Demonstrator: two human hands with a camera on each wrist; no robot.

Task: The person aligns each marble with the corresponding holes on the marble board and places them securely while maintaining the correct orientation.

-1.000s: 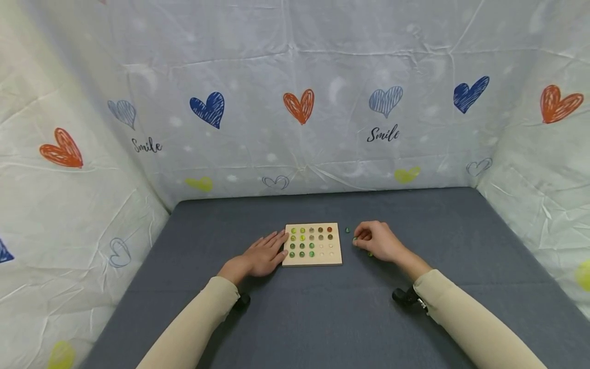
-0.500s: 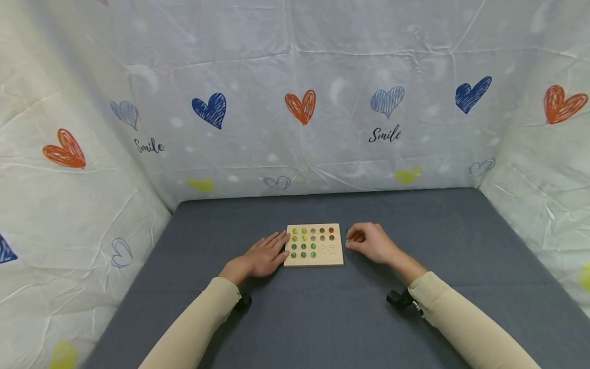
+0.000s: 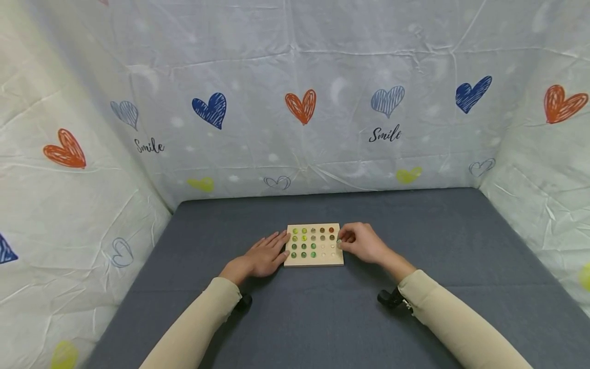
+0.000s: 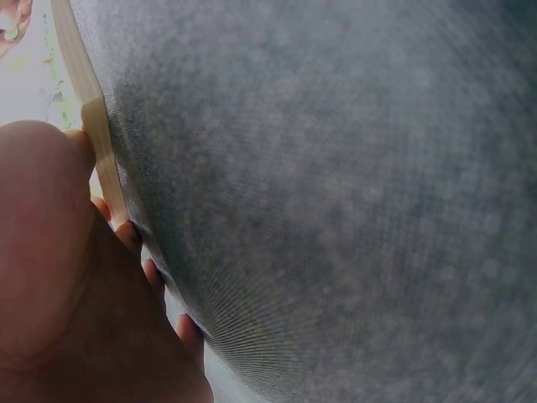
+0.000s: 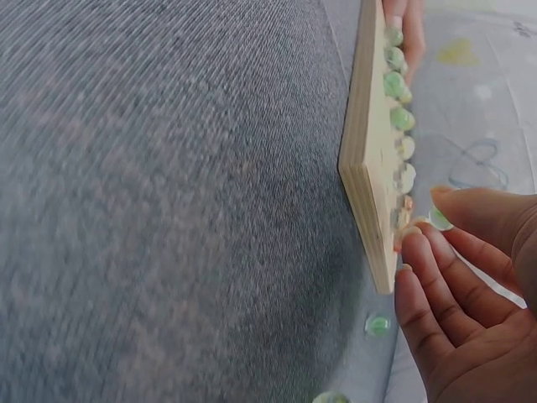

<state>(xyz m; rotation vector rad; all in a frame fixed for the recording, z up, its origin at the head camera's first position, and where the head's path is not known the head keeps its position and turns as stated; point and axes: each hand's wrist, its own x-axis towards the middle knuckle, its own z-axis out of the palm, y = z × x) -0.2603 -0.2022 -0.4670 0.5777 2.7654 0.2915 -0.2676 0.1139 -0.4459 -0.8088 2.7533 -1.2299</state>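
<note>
A wooden board (image 3: 315, 262) with rows of hollows lies on the dark grey cloth. Green, yellow, clear and reddish marbles fill most of it, while the front right hollows (image 3: 328, 251) are bare. My left hand (image 3: 264, 257) lies flat at the board's left edge, fingertips and thumb on its rim. In the left wrist view the palm (image 4: 59, 277) hides most of the board. My right hand (image 3: 364, 243) is over the board's right edge. Its thumb and index finger pinch a green marble (image 5: 439, 220), close above the board.
Two loose green marbles show in the right wrist view: one marble (image 5: 377, 325) near the board's corner, another marble (image 5: 331, 397) at the lower frame edge. A pale curtain (image 3: 258, 154) printed with hearts hangs behind the table (image 3: 295, 318).
My right hand has moved left from the cloth beside the board to above its right edge, carrying the green marble. My left hand has stayed on the board.
</note>
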